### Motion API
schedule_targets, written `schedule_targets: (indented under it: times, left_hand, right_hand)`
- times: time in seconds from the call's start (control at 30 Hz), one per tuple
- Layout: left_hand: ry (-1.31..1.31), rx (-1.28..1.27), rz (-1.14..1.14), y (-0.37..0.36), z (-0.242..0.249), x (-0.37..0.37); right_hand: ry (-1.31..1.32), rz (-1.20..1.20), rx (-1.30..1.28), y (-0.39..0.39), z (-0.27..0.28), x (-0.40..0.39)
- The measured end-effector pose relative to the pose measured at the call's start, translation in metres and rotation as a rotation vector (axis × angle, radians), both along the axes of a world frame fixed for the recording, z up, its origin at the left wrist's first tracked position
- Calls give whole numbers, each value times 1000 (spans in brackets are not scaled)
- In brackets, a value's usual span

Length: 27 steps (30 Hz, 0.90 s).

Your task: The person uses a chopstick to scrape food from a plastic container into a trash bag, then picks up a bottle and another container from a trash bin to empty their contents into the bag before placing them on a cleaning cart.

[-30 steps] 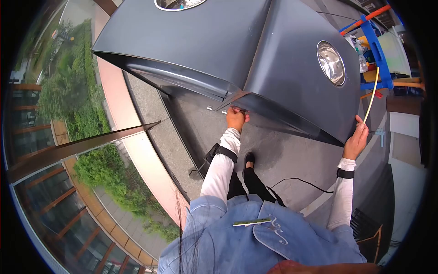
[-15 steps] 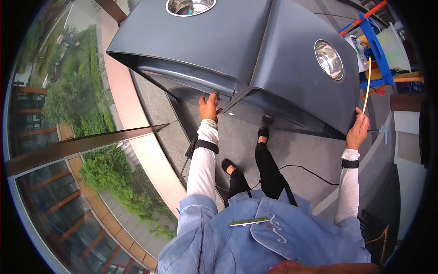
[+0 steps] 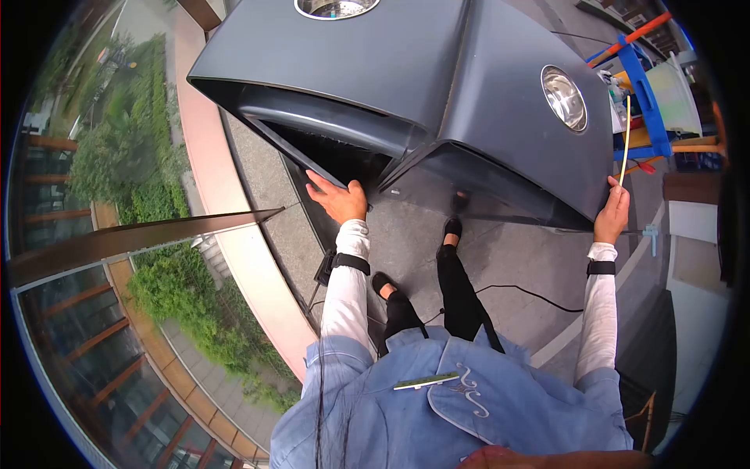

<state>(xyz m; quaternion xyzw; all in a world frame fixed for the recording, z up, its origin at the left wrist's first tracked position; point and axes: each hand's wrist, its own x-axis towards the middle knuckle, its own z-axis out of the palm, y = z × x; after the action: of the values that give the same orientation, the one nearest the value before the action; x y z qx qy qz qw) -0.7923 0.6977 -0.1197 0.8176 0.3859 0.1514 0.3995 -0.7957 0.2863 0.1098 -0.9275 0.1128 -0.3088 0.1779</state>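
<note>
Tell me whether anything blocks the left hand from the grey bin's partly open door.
Nothing visible does: the left hand touches the edge of the partly open door, with no object seen between them.

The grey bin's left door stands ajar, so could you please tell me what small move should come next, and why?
I would probably swing the left door a little wider with the left hand, which is at its free edge: the dark interior shows only through a gap, and the right hand is holding a thin yellow stick.
</note>
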Motion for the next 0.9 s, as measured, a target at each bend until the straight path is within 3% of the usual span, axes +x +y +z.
schedule_targets:
  times: [0.1, 0.2, 0.23, 0.33, 0.6, 0.63, 0.73, 0.77, 0.83, 0.9]
  left_hand:
    - [-13, 174, -47, 24, 8, -27]
    - [92, 529, -420, 48, 20, -41]
    - [99, 526, -407, 54, 20, -42]
    - [158, 584, -709, 72, 17, -52]
    - [254, 739, -743, 141, 16, -96]
    - [379, 790, -759, 152, 19, -101]
    - [338, 743, -751, 141, 17, -100]
    - [396, 821, -717, 135, 14, -98]
    - [482, 728, -635, 108, 28, -93]
    - [317, 665, -554, 79, 21, -86]
  right_hand:
    - [23, -18, 49, 3, 0, -6]
    - [-7, 6, 29, -1, 0, -3]
    - [-3, 20, 28, -4, -1, -1]
    - [-2, 31, 69, -7, -3, -2]
    - [42, 83, 48, -18, 0, -1]
    - [54, 100, 48, -19, 0, 0]
    - [34, 113, 45, -27, -2, 3]
    - [15, 123, 52, -30, -3, 3]
    - [-3, 125, 39, -21, -3, 2]
    - [15, 53, -3, -18, -1, 0]
